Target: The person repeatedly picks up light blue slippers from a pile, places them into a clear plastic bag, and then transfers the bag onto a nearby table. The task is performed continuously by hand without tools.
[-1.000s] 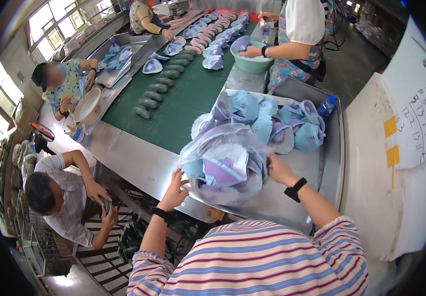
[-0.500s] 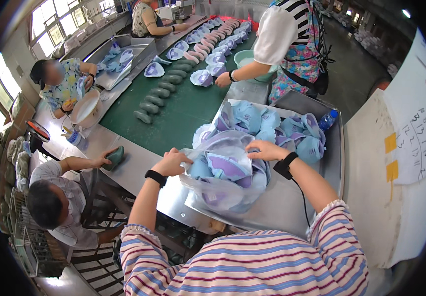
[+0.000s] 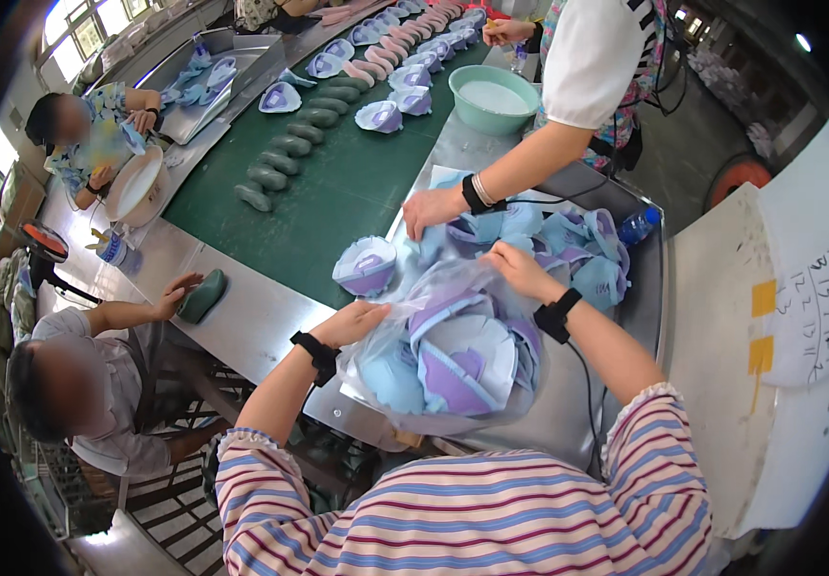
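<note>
L hand [image 3: 355,323] & R hand [image 3: 513,267] each grip clear bag [image 3: 453,355] at mouth, spread apart to expose shoe uppers [image 3: 462,360] inside.

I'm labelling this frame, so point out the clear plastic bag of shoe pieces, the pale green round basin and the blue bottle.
clear plastic bag [image 3: 453,370], head view, bulging front.
pale green round basin [image 3: 462,110], head view, near rim.
blue bottle [image 3: 637,228], head view, body.

The bag [image 3: 453,355] is clear, with pale blue and purple cups [image 3: 457,360] inside. The belt [image 3: 337,182] is dark green, the bowl [image 3: 494,98] mint, the sleeves [image 3: 453,518] striped pink, blue and white.
</note>
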